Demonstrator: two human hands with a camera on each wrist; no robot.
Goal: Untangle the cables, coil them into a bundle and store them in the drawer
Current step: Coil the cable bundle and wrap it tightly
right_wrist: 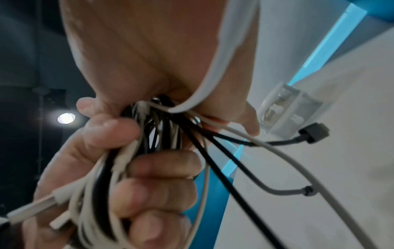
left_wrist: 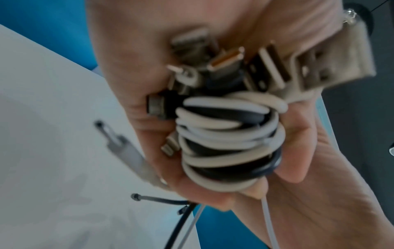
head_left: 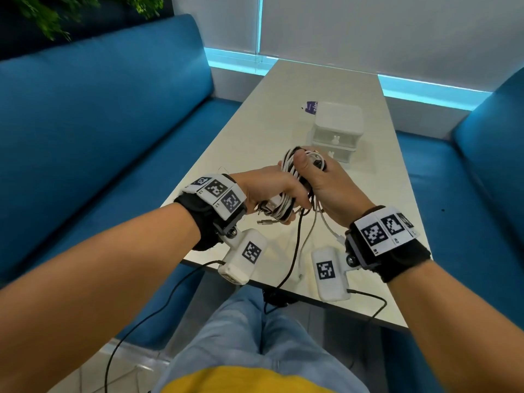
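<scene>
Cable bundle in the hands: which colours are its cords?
White and black cords in the bundle, clearest in the left wrist view.

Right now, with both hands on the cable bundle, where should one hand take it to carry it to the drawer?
Probably around the wound middle of the cable bundle, where white and dark turns stack tightly, coming from the left hand's side. Plugs bunch at one end; loose tails hang below the right hand, so gather those first.
</scene>
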